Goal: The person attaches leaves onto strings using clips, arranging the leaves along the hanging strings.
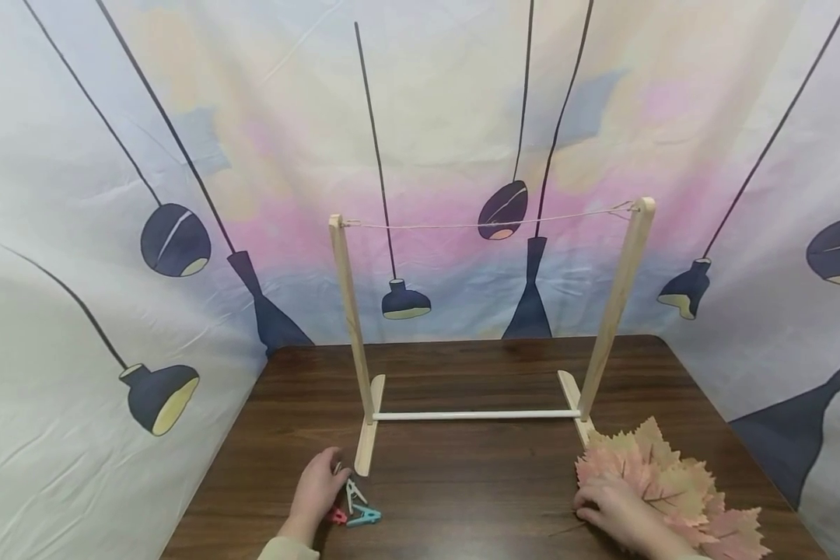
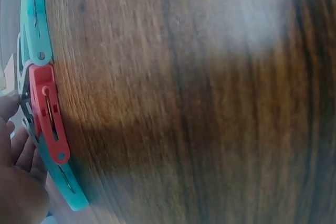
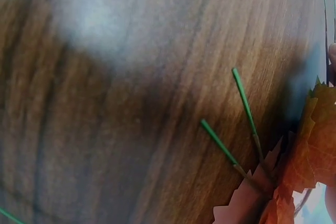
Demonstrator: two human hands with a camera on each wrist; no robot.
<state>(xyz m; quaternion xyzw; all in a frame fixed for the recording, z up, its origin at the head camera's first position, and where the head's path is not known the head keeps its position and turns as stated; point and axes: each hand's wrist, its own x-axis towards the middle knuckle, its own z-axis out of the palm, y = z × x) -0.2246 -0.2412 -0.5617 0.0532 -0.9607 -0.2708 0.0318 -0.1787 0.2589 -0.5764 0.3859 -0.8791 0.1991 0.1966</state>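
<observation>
My left hand (image 1: 318, 486) is at a small cluster of plastic clothespins on the table, its thumb and fingers pinching a pale clothespin (image 1: 337, 467). Beside those fingers lie a white clothespin (image 1: 354, 494), a light blue clothespin (image 1: 365, 516) and a red clothespin (image 1: 337, 516). The left wrist view shows the red clothespin (image 2: 50, 114) up close between blue-green ones. On the right, my right hand (image 1: 616, 509) lies over a fanned pile of artificial maple leaves (image 1: 679, 490), fingers curled at a leaf's stem. Green-tipped stems (image 3: 244, 95) stick out in the right wrist view.
Behind the hands stands a wooden frame with two posts (image 1: 619, 311), a white bottom rod (image 1: 476, 415) and a string (image 1: 448, 226) tied across the top. The dark wooden table (image 1: 462, 482) meets a cloth backdrop (image 1: 448, 117) printed with lamps.
</observation>
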